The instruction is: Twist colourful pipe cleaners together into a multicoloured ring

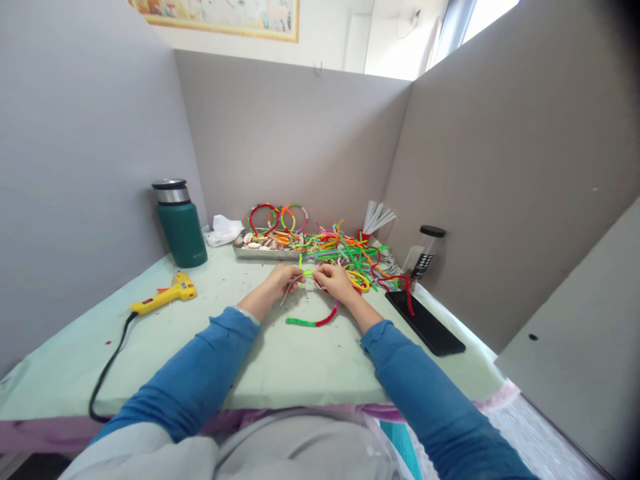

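Observation:
My left hand [285,280] and my right hand [334,279] are close together over the middle of the table. Between them both pinch a yellow-green pipe cleaner [308,273], one end of which sticks up by the left fingers. Thin grey wire [285,294] trails down from my left hand. Below the right hand curves a wrapped strip [319,324] in green, red and purple; its upper end passes behind that hand, so I cannot tell whether it joins the held piece. Just beyond lies a heap of coloured pipe cleaners [345,250].
Behind the hands is a metal tray [270,254] of shells, with colourful wrapped hoops [263,207] by it. A yellow glue gun [163,296] and green bottle [181,230] stand left. At right are a black phone [427,325], clear bottle [425,253] and white sticks [376,219].

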`<state>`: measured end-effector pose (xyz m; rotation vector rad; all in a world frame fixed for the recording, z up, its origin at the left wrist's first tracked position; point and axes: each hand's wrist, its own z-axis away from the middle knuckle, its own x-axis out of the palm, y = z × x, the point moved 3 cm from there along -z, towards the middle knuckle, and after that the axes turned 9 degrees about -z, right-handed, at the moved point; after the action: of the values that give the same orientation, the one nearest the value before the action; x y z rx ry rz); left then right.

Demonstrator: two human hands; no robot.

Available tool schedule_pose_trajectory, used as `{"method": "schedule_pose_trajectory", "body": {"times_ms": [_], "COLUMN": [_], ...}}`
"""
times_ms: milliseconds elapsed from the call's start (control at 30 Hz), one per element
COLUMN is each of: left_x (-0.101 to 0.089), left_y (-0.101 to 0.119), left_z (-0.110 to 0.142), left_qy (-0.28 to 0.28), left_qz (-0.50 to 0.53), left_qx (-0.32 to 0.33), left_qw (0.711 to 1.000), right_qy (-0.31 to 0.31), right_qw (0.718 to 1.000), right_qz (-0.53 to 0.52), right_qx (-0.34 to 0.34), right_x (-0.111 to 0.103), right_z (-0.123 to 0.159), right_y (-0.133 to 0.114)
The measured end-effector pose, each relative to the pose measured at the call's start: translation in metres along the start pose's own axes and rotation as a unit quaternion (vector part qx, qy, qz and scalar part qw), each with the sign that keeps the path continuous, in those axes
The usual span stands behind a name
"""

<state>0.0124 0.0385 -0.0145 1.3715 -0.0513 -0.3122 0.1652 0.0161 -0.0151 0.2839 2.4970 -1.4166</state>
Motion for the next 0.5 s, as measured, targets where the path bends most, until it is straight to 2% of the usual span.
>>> {"method": "schedule_pose_trajectory", "body": {"times_ms": [67,133,233,300,400,500], "left_x": [0.000,-0.001,-0.003,-0.002,-0.001,-0.001], "left_y": [0.001,0.003,0.007,0.010,0.016,0.018], "left_z": [0.001,0.001,0.003,0.005,0.010,0.012], "left_qy": [0.010,0.046,0.104,0.117,0.140,0.162], "left_qz": [-0.027,-0.073,-0.171,-0.254,-0.375,-0.447], "left_qx": [0.026,0.069,0.147,0.215,0.313,0.354], "left_qw": [0.999,0.994,0.969,0.936,0.861,0.806], "right_qy": [0.009,0.022,0.045,0.058,0.064,0.064], "right_qw": [1.000,1.000,0.998,0.997,0.996,0.996], "right_qz": [0.003,0.007,0.028,0.042,0.048,0.047], "right_qx": [0.007,0.015,0.019,0.022,0.030,0.031], "right_x": [0.000,-0.001,-0.003,-0.005,-0.006,-0.007], "right_z": [-0.001,-0.002,-0.003,-0.004,-0.005,-0.006], "right_y": [0.001,0.004,0.008,0.011,0.012,0.012]}}
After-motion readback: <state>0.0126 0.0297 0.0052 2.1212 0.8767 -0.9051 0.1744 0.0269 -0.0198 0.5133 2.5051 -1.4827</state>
